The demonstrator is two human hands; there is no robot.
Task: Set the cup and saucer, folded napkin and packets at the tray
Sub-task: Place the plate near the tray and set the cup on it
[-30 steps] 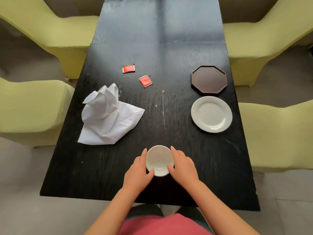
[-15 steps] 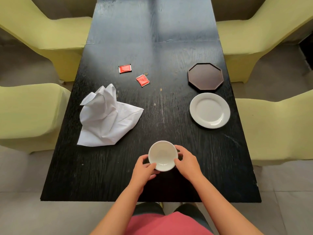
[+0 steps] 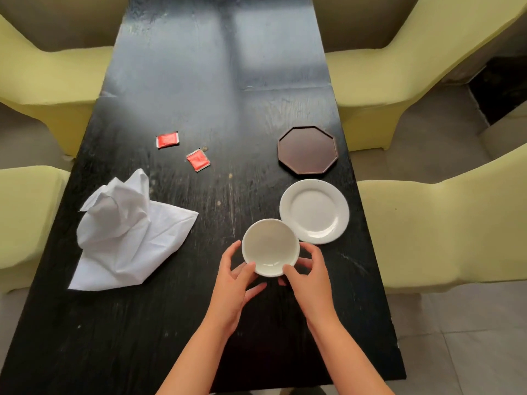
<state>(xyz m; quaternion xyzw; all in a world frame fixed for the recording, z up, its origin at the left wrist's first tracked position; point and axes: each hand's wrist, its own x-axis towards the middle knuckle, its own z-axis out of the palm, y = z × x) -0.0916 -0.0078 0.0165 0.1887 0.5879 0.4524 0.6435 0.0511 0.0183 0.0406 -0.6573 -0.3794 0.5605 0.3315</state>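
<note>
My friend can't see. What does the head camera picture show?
Two hands, the left hand and the right hand, hold a white cup over a black table, next to a white saucer. A brown tray, two red packets and a crumpled white napkin lie farther off.

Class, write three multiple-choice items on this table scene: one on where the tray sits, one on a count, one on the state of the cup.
1. Where is the tray?
A. Just beyond the saucer
B. On the napkin
C. In the person's lap

2. How many red packets lie on the table?
A. One
B. Two
C. Four

3. What is the state of the cup?
A. Tipped on the napkin
B. Standing on the tray
C. Held by both hands

Key: 1 A, the tray lies directly past the saucer. 2 B, one packet and another. 3 C, left hand and right hand grip it.
</note>
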